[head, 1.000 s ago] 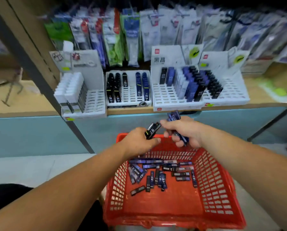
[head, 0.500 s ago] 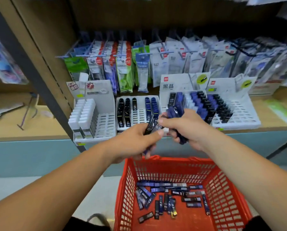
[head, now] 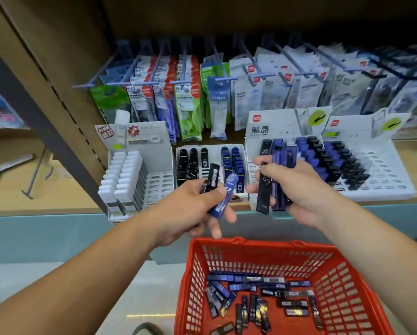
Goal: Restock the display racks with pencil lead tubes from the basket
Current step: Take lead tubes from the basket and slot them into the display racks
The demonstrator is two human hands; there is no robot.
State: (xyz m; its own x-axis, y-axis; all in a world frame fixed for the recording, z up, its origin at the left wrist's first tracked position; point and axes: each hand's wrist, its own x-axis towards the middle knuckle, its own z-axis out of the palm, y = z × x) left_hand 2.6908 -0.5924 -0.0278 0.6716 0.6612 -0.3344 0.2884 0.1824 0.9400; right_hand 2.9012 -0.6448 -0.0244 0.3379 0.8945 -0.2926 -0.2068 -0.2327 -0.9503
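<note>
Red basket (head: 258,246) sits low at front, loose lead tubes (head: 251,298) scattered on its floor. Left hand (head: 190,209) has fingers curled, pinching a blue tube (head: 224,197) and a black tube (head: 213,176). Right hand (head: 297,189) is clenched round a bunch (head: 278,170) of upright tubes. Both hands are above the basket, in front of part-filled white racks (head: 384,180).

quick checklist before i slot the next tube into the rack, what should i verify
1. Left hand grips black tube and blue tube: ok.
2. Right hand holds spare bundle together: ok.
3. Middle rack shows a free column between black and blue rows: ok.
4. Tube grade matches that rack's labels: cannot tell, print blurred.
5. Basket holds more loose tubes: ok.
</note>
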